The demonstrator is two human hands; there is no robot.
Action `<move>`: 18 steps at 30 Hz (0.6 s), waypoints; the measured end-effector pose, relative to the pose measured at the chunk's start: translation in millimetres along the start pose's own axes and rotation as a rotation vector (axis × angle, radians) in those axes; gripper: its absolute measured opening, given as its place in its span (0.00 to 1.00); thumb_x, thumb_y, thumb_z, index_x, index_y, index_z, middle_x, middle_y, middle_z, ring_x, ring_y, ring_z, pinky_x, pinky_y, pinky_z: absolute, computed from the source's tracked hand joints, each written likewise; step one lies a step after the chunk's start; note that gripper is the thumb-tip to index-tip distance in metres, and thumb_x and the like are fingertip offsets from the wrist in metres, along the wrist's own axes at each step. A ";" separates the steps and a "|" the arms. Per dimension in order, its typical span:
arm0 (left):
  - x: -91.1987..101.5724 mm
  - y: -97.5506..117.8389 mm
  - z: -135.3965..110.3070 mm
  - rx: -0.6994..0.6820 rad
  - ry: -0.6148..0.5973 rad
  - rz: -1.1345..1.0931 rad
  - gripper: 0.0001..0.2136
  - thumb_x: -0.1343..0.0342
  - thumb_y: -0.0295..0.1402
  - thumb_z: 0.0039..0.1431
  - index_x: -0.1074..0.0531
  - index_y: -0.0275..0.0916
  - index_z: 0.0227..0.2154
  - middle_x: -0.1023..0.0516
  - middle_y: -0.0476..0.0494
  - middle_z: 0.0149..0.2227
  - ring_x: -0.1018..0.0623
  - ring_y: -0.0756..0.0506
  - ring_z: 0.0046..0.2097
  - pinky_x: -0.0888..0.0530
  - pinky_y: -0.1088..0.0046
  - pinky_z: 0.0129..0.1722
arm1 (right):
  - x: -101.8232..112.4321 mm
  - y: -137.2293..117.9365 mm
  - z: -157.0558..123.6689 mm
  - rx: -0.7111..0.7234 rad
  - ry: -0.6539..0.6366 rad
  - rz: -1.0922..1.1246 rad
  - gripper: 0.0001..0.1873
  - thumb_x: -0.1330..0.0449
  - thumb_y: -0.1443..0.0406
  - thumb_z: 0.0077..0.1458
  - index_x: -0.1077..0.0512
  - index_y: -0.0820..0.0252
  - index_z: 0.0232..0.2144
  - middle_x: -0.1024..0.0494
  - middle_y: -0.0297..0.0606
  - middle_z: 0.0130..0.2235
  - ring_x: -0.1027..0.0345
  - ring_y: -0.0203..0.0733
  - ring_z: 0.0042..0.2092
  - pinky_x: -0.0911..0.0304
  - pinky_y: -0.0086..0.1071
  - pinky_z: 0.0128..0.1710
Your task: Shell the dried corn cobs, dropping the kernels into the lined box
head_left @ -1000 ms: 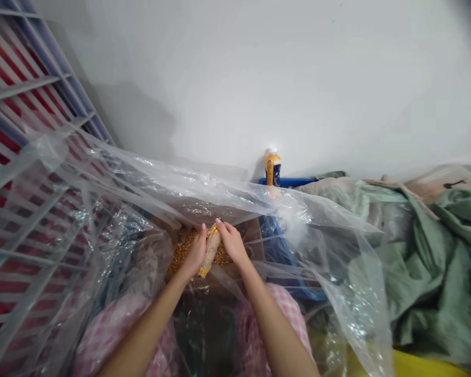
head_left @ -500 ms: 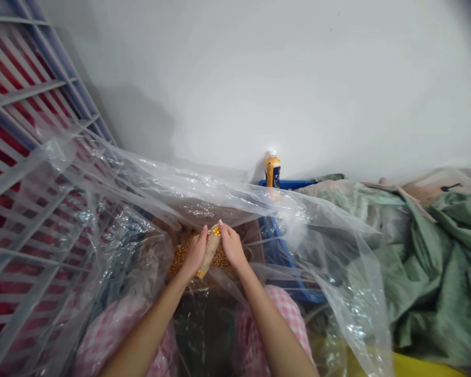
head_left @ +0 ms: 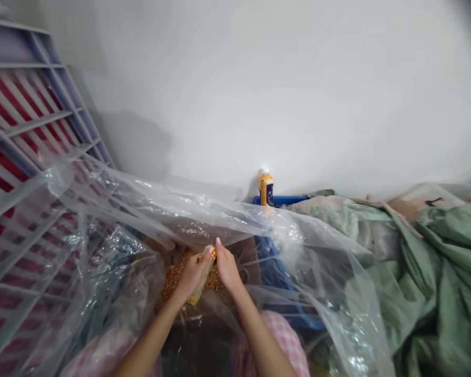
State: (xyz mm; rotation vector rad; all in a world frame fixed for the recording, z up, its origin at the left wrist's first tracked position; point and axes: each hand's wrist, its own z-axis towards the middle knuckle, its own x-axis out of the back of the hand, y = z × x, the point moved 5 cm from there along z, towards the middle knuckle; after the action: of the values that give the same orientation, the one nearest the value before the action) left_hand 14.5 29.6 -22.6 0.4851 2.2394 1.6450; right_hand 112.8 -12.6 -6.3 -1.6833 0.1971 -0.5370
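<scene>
A corn cob (head_left: pixel 201 285) held in both hands, low over loose corn kernels (head_left: pixel 176 280).

The left hand (head_left: pixel 193 275) curls closed around the cob's middle; the right hand (head_left: pixel 226 269) pinches its upper end, where yellow kernels show; a clear plastic sheet (head_left: pixel 322 246) drapes over both hands; pink gingham cloth (head_left: pixel 284 340) lies below; a yellow-labelled bottle (head_left: pixel 266 188) stands by a white wall (head_left: pixel 298 94), above a blue crate (head_left: pixel 278 200); green sacking (head_left: pixel 412 272) is heaped right; a red-and-white rack (head_left: pixel 35 104) leans left.

Figure: the person's bare arms and checked legwear.
Left hand (head_left: pixel 194 275), right hand (head_left: pixel 226 269) and forearms (head_left: pixel 153 335) uncovered; pink-and-white gingham legwear (head_left: pixel 282 340) below.
</scene>
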 end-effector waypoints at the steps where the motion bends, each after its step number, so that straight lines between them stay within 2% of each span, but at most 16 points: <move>1: -1.3 1.2 0.2 -0.035 -0.011 0.027 0.15 0.44 0.44 0.47 0.29 0.36 0.18 0.28 0.47 0.21 0.29 0.44 0.31 0.35 0.74 0.32 | -0.3 1.1 0.6 -0.007 0.003 0.016 0.31 0.63 0.44 0.54 0.36 0.61 0.22 0.30 0.37 0.27 0.39 0.38 0.31 0.44 0.29 0.34; 3: -3.5 3.2 -0.4 -0.072 -0.019 0.005 0.15 0.45 0.45 0.48 0.27 0.36 0.21 0.26 0.45 0.24 0.27 0.43 0.34 0.34 0.73 0.35 | -0.7 3.6 2.4 -0.024 0.005 0.060 0.32 0.64 0.43 0.54 0.36 0.61 0.22 0.30 0.38 0.28 0.39 0.39 0.32 0.43 0.29 0.35; 8: -8.9 2.0 -4.0 -0.003 -0.020 -0.150 0.16 0.45 0.45 0.48 0.25 0.38 0.31 0.22 0.42 0.35 0.26 0.41 0.42 0.33 0.70 0.45 | -0.4 7.0 6.2 -0.054 0.006 0.143 0.32 0.62 0.41 0.52 0.36 0.61 0.22 0.30 0.38 0.28 0.39 0.38 0.33 0.44 0.29 0.36; 13: -8.2 -1.8 -3.6 0.046 0.011 -0.214 0.14 0.44 0.41 0.48 0.25 0.36 0.31 0.23 0.41 0.37 0.27 0.40 0.46 0.36 0.68 0.50 | -0.8 8.0 8.1 -0.068 -0.002 0.207 0.32 0.60 0.41 0.52 0.36 0.62 0.23 0.29 0.38 0.29 0.39 0.38 0.33 0.44 0.29 0.36; 16: -2.6 -5.6 -2.7 0.083 0.072 -0.254 0.13 0.46 0.41 0.51 0.25 0.37 0.32 0.22 0.41 0.36 0.27 0.42 0.45 0.35 0.69 0.50 | -2.0 7.0 7.9 -0.055 -0.005 0.255 0.30 0.58 0.41 0.51 0.35 0.62 0.24 0.29 0.37 0.29 0.39 0.37 0.32 0.44 0.28 0.36; 18: -1.6 -8.1 -2.7 0.114 0.048 -0.272 0.16 0.48 0.45 0.52 0.25 0.37 0.33 0.22 0.41 0.33 0.25 0.43 0.41 0.32 0.70 0.45 | -3.2 5.0 6.1 -0.048 -0.017 0.255 0.30 0.57 0.42 0.52 0.35 0.62 0.24 0.30 0.36 0.28 0.40 0.37 0.32 0.44 0.28 0.35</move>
State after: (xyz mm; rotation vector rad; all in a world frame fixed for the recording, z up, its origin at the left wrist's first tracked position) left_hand 14.1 24.3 -29.5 0.1585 2.3235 1.4120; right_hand 113.6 -6.7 -12.4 -1.6775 0.4090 -0.3292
